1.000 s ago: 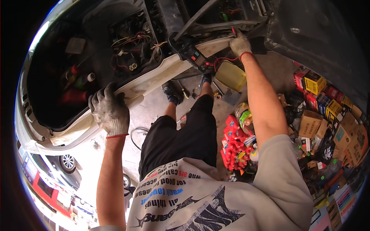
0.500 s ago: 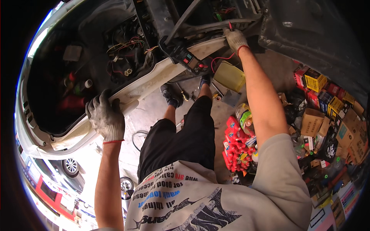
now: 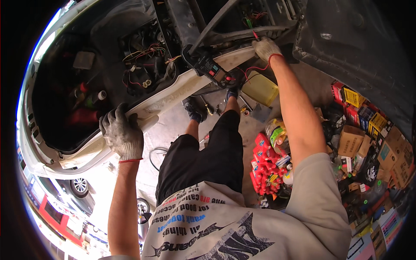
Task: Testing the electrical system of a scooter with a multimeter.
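Note:
My right hand [image 3: 267, 47], in a pale work glove with a red cuff, is closed on a red test probe [image 3: 255, 34]. The probe points up and away over the far right end of the white body edge [image 3: 173, 89]. A red lead [image 3: 255, 68] loops below that hand toward a black clamp meter [image 3: 213, 71], which rests tilted on the edge. My left hand [image 3: 121, 132], in a greyish, soiled glove, lies over the same edge at left with its thumb apart. Loose coloured wires [image 3: 145, 56] show in the dark cavity beyond; the probe's tip is too small to make out.
A dark panel [image 3: 355, 56] fills the upper right. Boxes [image 3: 352, 141] and a pile of red bottles [image 3: 266, 167] crowd the floor at right. A yellowish tray [image 3: 261, 89] and small tools [image 3: 208, 105] lie near my feet. A cable [image 3: 158, 158] curls below the edge.
The probe leans further left than before, and my right hand sits slightly lower. Its red lead now bows in a wider loop. My left hand stays on the edge; the whole view has shifted slightly.

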A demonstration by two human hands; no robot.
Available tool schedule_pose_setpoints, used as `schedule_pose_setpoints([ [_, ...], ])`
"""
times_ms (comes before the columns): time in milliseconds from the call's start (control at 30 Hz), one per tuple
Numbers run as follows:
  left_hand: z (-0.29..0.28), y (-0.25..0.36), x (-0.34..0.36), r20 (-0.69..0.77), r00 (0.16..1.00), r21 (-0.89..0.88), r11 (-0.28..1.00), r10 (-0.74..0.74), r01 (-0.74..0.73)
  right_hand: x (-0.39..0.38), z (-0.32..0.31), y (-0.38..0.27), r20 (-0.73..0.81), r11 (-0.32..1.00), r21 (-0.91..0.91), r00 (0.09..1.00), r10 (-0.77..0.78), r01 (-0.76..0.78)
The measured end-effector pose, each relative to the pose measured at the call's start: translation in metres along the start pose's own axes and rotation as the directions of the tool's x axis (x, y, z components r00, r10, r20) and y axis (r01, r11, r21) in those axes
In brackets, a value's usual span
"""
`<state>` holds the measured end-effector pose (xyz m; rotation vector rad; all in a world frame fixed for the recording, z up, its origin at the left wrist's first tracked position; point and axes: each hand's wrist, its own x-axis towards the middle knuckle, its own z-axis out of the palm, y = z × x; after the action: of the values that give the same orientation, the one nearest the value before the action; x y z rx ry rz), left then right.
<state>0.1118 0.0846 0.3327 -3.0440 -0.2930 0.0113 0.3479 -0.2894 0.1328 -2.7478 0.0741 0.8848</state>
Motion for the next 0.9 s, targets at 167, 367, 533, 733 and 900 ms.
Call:
schedule_pose_setpoints([
  [167,0.000,-0.001,-0.001,0.007,1.000,-0.014,1.000,-0.024,0.024,-0.004,0.004,-0.005,-0.052,0.981,0.174,0.994,0.098,-0.087],
  [367,0.002,-0.002,-0.002,0.013,0.999,-0.025,0.999,-0.036,0.037,-0.023,0.008,-0.002,-0.080,0.846,0.526,0.984,0.157,-0.093],
  [533,0.000,-0.007,-0.004,0.034,0.997,-0.007,0.998,-0.065,0.066,-0.026,0.020,-0.012,-0.032,0.650,0.746,0.967,0.253,-0.145],
  [733,0.000,-0.005,0.000,0.041,0.997,-0.023,0.998,-0.065,0.066,-0.008,0.052,0.003,-0.272,0.715,0.699,0.922,0.275,-0.007],
  [900,-0.005,-0.002,0.004,0.055,0.996,-0.049,0.996,-0.076,0.078,-0.003,0.059,0.013,-0.415,0.752,0.648,0.884,0.215,0.121],
])
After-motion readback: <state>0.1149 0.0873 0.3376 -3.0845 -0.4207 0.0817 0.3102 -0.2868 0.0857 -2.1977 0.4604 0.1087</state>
